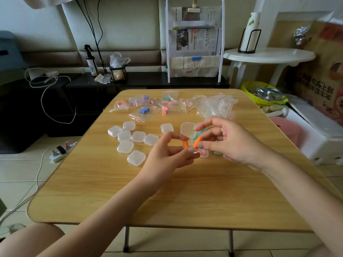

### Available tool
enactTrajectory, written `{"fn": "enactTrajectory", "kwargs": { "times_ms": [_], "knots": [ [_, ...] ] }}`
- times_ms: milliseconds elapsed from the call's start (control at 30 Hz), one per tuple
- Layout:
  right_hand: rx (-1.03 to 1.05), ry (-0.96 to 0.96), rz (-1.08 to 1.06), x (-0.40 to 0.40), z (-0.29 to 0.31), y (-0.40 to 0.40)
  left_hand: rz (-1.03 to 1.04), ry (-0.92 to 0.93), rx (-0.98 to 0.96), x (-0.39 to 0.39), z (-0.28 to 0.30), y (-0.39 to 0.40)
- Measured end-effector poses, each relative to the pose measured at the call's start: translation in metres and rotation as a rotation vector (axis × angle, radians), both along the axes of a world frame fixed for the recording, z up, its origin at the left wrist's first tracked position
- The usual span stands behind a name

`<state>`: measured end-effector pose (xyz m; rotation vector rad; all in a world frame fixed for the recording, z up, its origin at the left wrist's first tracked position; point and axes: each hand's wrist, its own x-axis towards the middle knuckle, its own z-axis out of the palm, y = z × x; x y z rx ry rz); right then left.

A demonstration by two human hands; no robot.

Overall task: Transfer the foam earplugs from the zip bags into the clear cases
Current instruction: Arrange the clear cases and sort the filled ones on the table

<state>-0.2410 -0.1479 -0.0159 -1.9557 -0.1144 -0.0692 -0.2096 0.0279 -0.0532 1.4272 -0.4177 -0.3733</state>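
My left hand (169,154) pinches one orange foam earplug (185,145) between thumb and forefinger above the wooden table (185,191). Right beside it, my right hand (228,143) pinches a second orange earplug (197,142). Behind my hands stands an open clear case (187,129). Several shut clear cases (138,136) lie to the left. Further back lie zip bags holding orange (121,104), blue (144,110), purple and pink (164,110) earplugs, and a heap of empty zip bags (216,105) at the back right. Cases under my right hand are mostly hidden.
A black low bench (148,79) with a spray bottle (91,62) and a newspaper rack (194,43) stands behind the table. A white round side table (269,54) and a pink stool (289,128) are to the right. Cables and a power strip (57,154) lie on the floor at the left.
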Motion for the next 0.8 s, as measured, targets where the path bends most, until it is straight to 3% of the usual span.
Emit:
{"fn": "enactTrajectory", "kwargs": {
  "times_ms": [233,433,633,800],
  "knots": [
    [-0.24,-0.118,-0.039,0.006,-0.008,-0.002,-0.021,-0.103,0.017,-0.001,0.001,0.002],
    [-0.269,-0.239,-0.066,0.009,-0.012,0.001,-0.043,-0.143,0.023,-0.003,0.002,0.002],
    [-0.073,-0.29,-0.148,0.01,-0.014,0.002,-0.04,-0.106,-0.012,-0.002,0.003,0.003],
    [-0.036,-0.171,-0.072,0.007,-0.012,0.003,-0.019,-0.047,-0.043,-0.001,0.002,0.002]
  ]
}}
